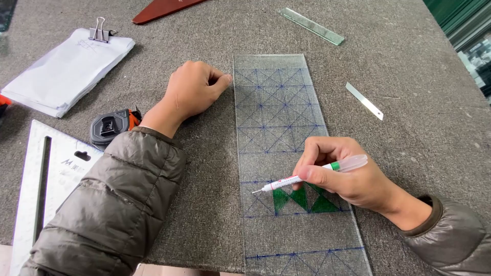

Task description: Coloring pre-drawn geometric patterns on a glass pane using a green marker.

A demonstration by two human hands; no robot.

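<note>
Glass (286, 128): a long clear pane lying flat on the grey felt tabletop (419, 92), long axis running 12 to 6 o'clock. Blue ruled lines form a grid of squares with diagonals. 3 triangles (302, 199) near the pane's lower middle are filled green.

Right hand (348, 179): fingers pressed together in a pinch on a pen (307, 176), white barrel, clear cap on the back end, tip pointing toward 8 o'clock and just above or on the glass at the left of the green triangles. Heel of hand rests on the pane's right edge.

Left hand (194, 92): loosely curled, knuckles up, resting on the tabletop at 9 o'clock from the pane's upper part, thumb tip just beside the glass edge. It holds nothing; cannot tell whether it touches the pane.

Handling judgement: the pane looks rigid, thin, smooth and brittle, probably with sharp cut edges; felt under it should limit sliding. Best held by the 2 long edges, kept level. Wet ink could smear if the face is touched.

Around: clipped paper stack (66, 71) at 10 o'clock, tape measure (110, 125) and metal square (46, 174) at 9, glass strip (312, 25) at 12, blade (364, 100) at 2.
</note>
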